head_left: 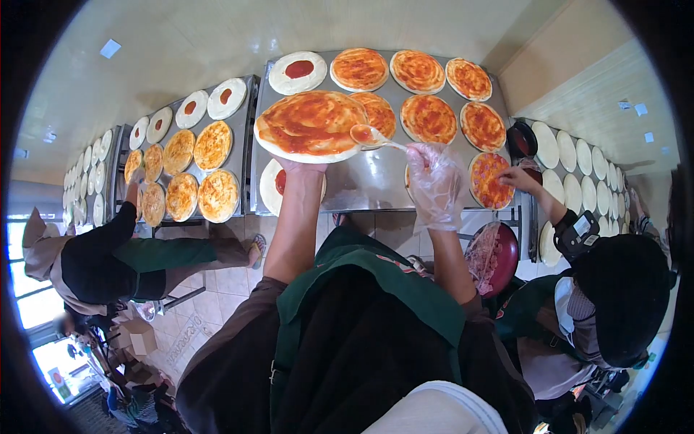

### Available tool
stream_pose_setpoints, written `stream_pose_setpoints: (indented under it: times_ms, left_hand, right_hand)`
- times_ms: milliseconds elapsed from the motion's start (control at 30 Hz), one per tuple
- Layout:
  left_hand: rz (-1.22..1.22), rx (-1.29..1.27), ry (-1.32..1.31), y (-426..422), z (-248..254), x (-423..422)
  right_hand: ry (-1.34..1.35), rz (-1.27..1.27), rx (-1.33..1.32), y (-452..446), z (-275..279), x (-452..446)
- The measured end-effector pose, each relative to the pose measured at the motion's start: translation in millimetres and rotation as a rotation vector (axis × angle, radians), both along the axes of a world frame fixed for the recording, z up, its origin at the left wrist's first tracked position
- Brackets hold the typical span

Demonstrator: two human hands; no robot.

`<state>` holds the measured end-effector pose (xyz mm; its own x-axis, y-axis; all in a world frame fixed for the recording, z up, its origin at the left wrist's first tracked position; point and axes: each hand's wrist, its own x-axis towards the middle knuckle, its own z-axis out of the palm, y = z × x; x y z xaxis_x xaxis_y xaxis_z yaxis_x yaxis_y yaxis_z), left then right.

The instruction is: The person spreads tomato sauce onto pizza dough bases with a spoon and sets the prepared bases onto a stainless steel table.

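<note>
A round pizza base [311, 124], spread with red sauce, rests raised on my left hand [300, 165], whose fingers are hidden beneath it. My right hand [436, 177], in a clear plastic glove, is closed on the handle of a spoon [363, 134]. The spoon's bowl, with sauce in it, is over the right edge of the held base. Below the held base, a dough round [272, 189] with a red sauce spot lies on the metal table [354, 189]. Part of another sauced base [379, 112] shows behind the spoon.
More sauced bases [429, 119] lie at the back and right of the table. A co-worker's hand [517, 179] touches a topped base [489, 181] at right. Another co-worker [97, 264] stands at the left table. A red bowl [504, 264] with plastic is below the table edge.
</note>
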<state>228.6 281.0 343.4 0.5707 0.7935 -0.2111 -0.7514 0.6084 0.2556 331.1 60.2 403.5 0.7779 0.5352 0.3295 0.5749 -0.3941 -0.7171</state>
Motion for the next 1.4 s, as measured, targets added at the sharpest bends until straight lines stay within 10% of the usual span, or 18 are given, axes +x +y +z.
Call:
stream_pose_setpoints:
  times_ms: [467, 1200, 1400]
  left_hand:
    - [-0.044, -0.054, -0.036, 0, -13, -2]
    - [-0.107, 0.049, -0.239, -17, -21, -19]
    - [-0.204, 0.009, -0.323, -8, -37, -24]
  right_hand:
    - [-0.429, 0.040, -0.016, 9, 15, 34]
    - [0.224, 0.322, -0.120, 41, 21, -16]
    - [-0.106, 0.399, -0.188, 84, 21, -14]
